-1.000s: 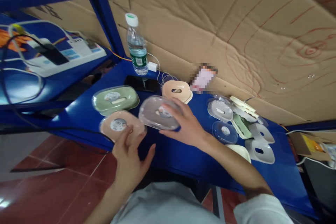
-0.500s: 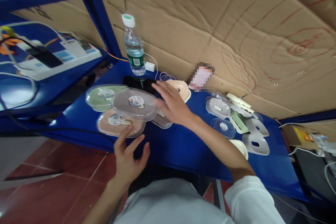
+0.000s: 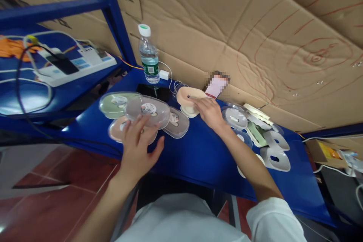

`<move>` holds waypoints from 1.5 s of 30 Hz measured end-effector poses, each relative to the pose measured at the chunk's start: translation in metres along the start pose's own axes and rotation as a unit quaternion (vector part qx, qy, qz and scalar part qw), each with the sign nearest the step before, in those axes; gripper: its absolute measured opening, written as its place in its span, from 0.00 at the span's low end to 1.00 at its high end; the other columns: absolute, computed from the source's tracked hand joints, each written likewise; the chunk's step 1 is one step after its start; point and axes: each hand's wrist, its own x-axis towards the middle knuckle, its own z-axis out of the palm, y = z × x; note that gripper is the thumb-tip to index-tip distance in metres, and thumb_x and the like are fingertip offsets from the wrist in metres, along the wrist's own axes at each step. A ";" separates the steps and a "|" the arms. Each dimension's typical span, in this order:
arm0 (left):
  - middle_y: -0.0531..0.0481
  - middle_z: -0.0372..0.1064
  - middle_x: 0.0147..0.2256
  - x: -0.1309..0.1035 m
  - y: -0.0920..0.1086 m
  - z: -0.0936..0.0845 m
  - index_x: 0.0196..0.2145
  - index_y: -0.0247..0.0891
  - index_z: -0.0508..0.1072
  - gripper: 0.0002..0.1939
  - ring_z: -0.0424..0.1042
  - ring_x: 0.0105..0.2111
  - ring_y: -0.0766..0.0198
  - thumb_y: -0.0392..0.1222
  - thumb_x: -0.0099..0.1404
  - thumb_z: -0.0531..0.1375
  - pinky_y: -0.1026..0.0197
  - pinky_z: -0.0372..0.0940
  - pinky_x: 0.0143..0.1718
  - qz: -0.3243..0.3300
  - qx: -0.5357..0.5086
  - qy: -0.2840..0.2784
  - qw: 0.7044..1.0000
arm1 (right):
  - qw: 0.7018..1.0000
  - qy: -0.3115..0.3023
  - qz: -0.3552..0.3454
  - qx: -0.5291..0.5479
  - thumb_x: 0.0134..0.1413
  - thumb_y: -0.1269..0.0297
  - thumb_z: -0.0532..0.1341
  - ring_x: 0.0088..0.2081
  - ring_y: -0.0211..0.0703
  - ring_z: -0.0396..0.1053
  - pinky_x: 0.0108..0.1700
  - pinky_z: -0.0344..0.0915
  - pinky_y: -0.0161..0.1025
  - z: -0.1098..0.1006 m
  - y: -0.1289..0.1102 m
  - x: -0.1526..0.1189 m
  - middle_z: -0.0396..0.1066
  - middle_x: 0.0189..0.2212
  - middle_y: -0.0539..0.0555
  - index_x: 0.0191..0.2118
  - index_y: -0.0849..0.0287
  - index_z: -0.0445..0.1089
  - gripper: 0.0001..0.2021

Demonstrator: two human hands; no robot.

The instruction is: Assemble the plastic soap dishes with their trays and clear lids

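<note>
Four boxes sit closed under clear lids at the left end of the counter [image 3: 198, 162], a grey box [image 3: 154, 109] overlapping the green box [image 3: 112, 105] and the peach box [image 3: 115, 128], while the fingers of the left hand [image 3: 138, 143] spread loosely above, gripping nothing. Near the far edge, the fingers of the right hand [image 3: 210, 112] touch a peach shell [image 3: 187, 93], their grip unclear; rightward, grey shells [image 3: 277, 159] lie unjoined.

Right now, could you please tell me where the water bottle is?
The water bottle stands left of centre in the head view, behind the dark phone.
</note>
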 end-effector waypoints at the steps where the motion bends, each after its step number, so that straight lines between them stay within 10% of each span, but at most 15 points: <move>1: 0.41 0.64 0.69 0.007 -0.004 -0.001 0.68 0.52 0.64 0.33 0.65 0.70 0.41 0.37 0.69 0.67 0.30 0.58 0.72 -0.011 0.009 -0.005 1.000 | 1.000 0.030 0.000 -0.002 0.77 0.70 0.54 0.60 0.54 0.75 0.60 0.66 0.51 -0.006 0.000 -0.005 0.80 0.58 0.61 0.64 0.59 0.75 0.19; 5: 0.41 0.66 0.69 0.018 -0.004 -0.005 0.69 0.52 0.65 0.32 0.64 0.71 0.40 0.38 0.71 0.66 0.25 0.49 0.74 -0.036 0.016 -0.001 0.999 | 0.994 0.106 0.000 -0.001 0.78 0.68 0.53 0.58 0.55 0.75 0.60 0.66 0.52 -0.040 -0.010 -0.051 0.81 0.56 0.58 0.65 0.54 0.74 0.19; 8: 0.45 0.72 0.63 0.007 0.018 -0.003 0.68 0.54 0.66 0.33 0.73 0.64 0.47 0.33 0.69 0.66 0.34 0.62 0.71 0.007 -0.046 0.007 0.999 | 0.994 0.110 -0.013 -0.003 0.77 0.69 0.56 0.53 0.53 0.78 0.56 0.69 0.51 -0.057 -0.027 -0.109 0.82 0.52 0.58 0.64 0.54 0.74 0.18; 15: 0.42 0.75 0.61 -0.024 0.074 0.040 0.63 0.43 0.72 0.20 0.73 0.63 0.49 0.38 0.75 0.61 0.44 0.71 0.63 0.144 -0.120 -0.210 0.960 | 0.996 0.091 0.000 -0.001 0.73 0.77 0.57 0.50 0.48 0.80 0.53 0.72 0.48 -0.028 -0.057 -0.212 0.84 0.50 0.56 0.60 0.55 0.76 0.18; 22: 0.42 0.71 0.65 -0.014 0.070 0.064 0.61 0.44 0.75 0.17 0.71 0.65 0.46 0.45 0.78 0.60 0.41 0.68 0.66 0.165 -0.070 -0.274 0.945 | 0.996 0.079 -0.021 0.044 0.76 0.59 0.61 0.53 0.49 0.79 0.55 0.72 0.48 -0.048 -0.027 -0.213 0.83 0.52 0.59 0.56 0.59 0.76 0.13; 31: 0.39 0.68 0.67 -0.019 0.059 0.060 0.63 0.45 0.73 0.19 0.71 0.64 0.44 0.50 0.78 0.60 0.39 0.71 0.63 0.112 -0.080 -0.294 0.946 | 0.988 0.087 0.125 -0.003 0.78 0.58 0.59 0.54 0.54 0.79 0.56 0.70 0.53 -0.078 0.032 -0.217 0.83 0.52 0.57 0.57 0.54 0.76 0.12; 45: 0.35 0.69 0.67 -0.023 0.049 0.065 0.62 0.43 0.69 0.19 0.76 0.61 0.43 0.49 0.79 0.59 0.41 0.75 0.59 0.084 -0.092 -0.272 0.954 | 0.979 -0.031 0.195 0.061 0.79 0.54 0.55 0.74 0.56 0.62 0.75 0.58 0.62 -0.077 0.013 -0.248 0.62 0.74 0.57 0.74 0.47 0.60 0.24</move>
